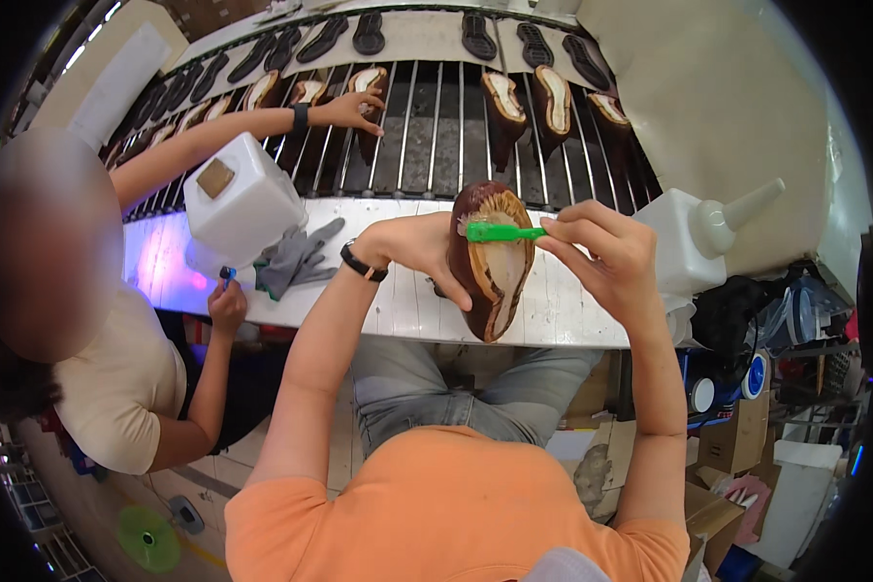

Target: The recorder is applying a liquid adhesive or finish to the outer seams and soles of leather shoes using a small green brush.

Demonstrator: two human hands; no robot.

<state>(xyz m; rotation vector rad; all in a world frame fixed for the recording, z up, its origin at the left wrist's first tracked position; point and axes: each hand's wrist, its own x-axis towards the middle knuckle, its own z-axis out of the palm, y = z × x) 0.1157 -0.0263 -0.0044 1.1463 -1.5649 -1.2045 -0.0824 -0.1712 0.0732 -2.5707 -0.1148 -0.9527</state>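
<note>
My left hand (419, 249) grips a brown shoe upper (502, 281) by its side, over the front edge of the white worktable (388, 308). The upper's pale underside faces up, with a tan pleated rim around it. Between the closed fingers of my right hand (606, 250) is a green-handled brush (506, 232). The brush head lies against the wide end of the underside, and its bristles are hidden.
Behind the table, metal rollers (427, 136) carry several shoe uppers (554, 102); black soles (477, 37) line the shelf above. White bottles (244, 199) (679, 233) flank me. Grey gloves (299, 260) lie at left. There, a co-worker's hand (357, 111) touches an upper; the other holds a blue-handled tool (228, 274).
</note>
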